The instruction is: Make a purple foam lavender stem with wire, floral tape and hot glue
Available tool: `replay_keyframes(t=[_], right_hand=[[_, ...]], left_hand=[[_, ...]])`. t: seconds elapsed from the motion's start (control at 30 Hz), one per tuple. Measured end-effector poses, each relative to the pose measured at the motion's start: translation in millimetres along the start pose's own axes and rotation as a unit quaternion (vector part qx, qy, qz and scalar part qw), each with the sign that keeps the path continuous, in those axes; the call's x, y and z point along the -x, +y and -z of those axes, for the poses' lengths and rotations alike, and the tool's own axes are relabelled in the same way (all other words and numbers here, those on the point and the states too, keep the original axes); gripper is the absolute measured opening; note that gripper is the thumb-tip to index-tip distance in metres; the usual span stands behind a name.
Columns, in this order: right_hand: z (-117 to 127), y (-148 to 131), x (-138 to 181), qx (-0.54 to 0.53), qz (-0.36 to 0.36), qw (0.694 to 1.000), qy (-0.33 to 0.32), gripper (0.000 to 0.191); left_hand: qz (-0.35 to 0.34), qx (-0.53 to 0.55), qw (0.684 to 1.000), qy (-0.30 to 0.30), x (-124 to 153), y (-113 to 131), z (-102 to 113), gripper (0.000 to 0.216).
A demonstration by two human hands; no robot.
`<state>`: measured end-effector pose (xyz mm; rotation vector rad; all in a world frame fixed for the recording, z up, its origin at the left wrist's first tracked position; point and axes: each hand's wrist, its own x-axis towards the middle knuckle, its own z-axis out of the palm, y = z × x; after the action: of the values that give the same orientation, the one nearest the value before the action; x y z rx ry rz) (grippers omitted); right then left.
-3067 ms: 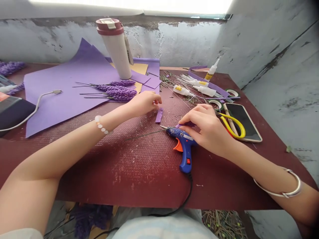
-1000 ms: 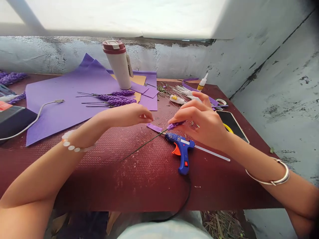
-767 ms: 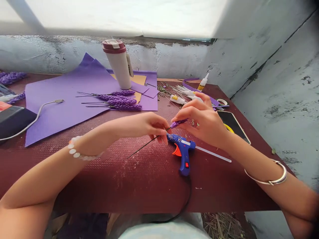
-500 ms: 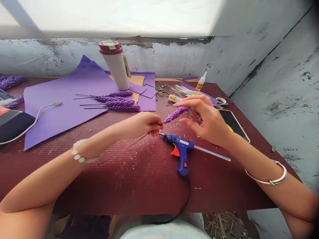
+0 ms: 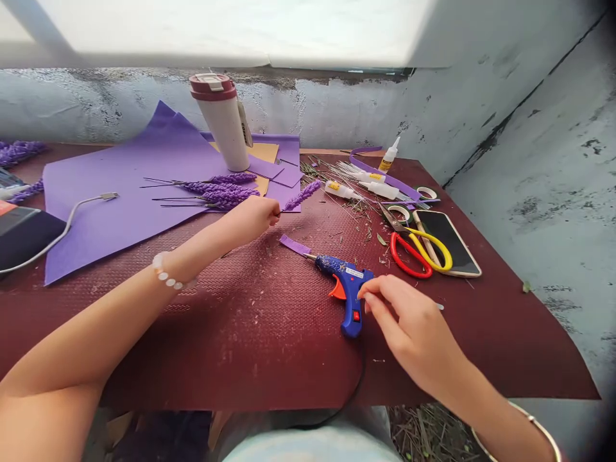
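My left hand [image 5: 257, 215] is closed around the wire stem of a purple lavender sprig [image 5: 304, 194], whose flower head points up and right. My right hand [image 5: 409, 321] hovers at the back of a blue glue gun [image 5: 353, 301], thumb and fingers bent together, tips beside its handle; whether anything is pinched there I cannot make out. The gun lies on its side with an orange trigger. By its nozzle lies a small purple strip [image 5: 294, 245]. Several finished lavender sprigs [image 5: 221, 192] with dark stems rest behind my left hand.
Purple sheets [image 5: 110, 192] cover the table's left, with a white cup [image 5: 228, 131] at the back. To the right lie scissors [image 5: 418, 247], a black tablet-like board [image 5: 452, 240], glue bottles [image 5: 342, 190], tape [image 5: 426, 193] and stem scraps. A white cable [image 5: 79, 212] crosses the sheet.
My left hand has moved up and left with the sprig. My right hand has left the flower head and come down to the glue gun, uncovering the scissors.
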<state>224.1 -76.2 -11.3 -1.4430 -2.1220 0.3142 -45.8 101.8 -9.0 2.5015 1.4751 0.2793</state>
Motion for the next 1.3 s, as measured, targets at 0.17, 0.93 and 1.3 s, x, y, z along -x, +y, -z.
replay_keyframes(t=[0.17, 0.93, 1.3], right_hand=[[-29.6, -23.7, 12.4, 0.202, -0.121, 0.972, 0.01, 0.034], [-31.9, -33.8, -5.5, 0.214, -0.22, 0.946, -0.101, 0.018], [-34.7, -33.0, -1.5, 0.207, -0.241, 0.944, -0.09, 0.014]], left_hand=[[-0.014, -0.046, 0.999, 0.012, -1.4, -1.3, -4.8, 0.015], [-0.002, -0.067, 0.998, 0.014, -5.4, -2.7, -17.3, 0.015], [0.027, -0.074, 0.994, 0.078, -1.0, 8.9, -24.6, 0.022]])
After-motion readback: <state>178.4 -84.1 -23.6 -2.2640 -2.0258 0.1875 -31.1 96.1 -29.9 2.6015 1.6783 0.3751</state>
